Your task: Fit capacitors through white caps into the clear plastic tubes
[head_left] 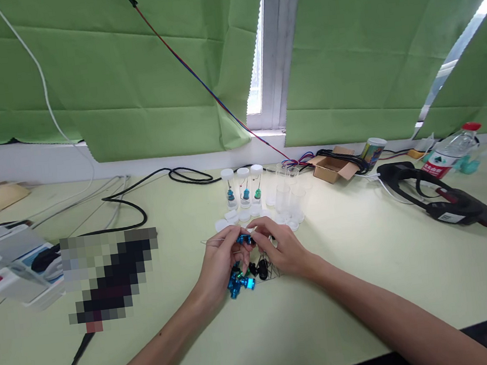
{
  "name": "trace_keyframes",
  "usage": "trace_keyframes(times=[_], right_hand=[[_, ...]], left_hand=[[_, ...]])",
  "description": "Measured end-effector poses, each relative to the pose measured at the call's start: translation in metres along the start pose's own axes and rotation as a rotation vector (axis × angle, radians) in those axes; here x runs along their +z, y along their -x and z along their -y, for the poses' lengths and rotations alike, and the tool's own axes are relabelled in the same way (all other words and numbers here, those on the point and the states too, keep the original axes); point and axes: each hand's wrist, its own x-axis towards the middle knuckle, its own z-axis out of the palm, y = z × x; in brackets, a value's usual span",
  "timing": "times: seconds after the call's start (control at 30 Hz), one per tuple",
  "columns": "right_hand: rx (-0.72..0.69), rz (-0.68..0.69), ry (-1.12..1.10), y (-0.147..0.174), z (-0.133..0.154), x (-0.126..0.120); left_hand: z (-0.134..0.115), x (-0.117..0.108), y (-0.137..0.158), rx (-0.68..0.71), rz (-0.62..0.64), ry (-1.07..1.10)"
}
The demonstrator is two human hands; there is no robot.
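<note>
My left hand [220,259] and my right hand [283,248] meet at the middle of the table, fingers closed around a small shiny blue part [243,239]. A thin light-coloured rod [209,242] sticks out to the left of my left hand. Just below the hands lies a pile of loose blue parts [235,285], black parts [262,270] and thin metal pins [274,271], with a bit of green among them. Behind the hands stand three clear capped tubes [243,176], holding blue or green pieces with thin stems. My fingers partly hide the held part.
Several clear tubes [283,198] and loose white caps [230,216] stand close behind my hands. Farther right are an open cardboard box [334,168], a can [373,151], a black headset [444,205] and a bottle [450,151]. Black cable [139,204] and a white device [17,257] lie left.
</note>
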Motion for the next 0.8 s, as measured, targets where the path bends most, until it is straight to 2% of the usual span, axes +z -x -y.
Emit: trace_keyframes(times=[0.8], right_hand=[[-0.042, 0.003, -0.018, 0.0006, -0.0013, 0.0012]], left_hand=[[0.0031, -0.0026, -0.0010, 0.002, 0.015, -0.008]])
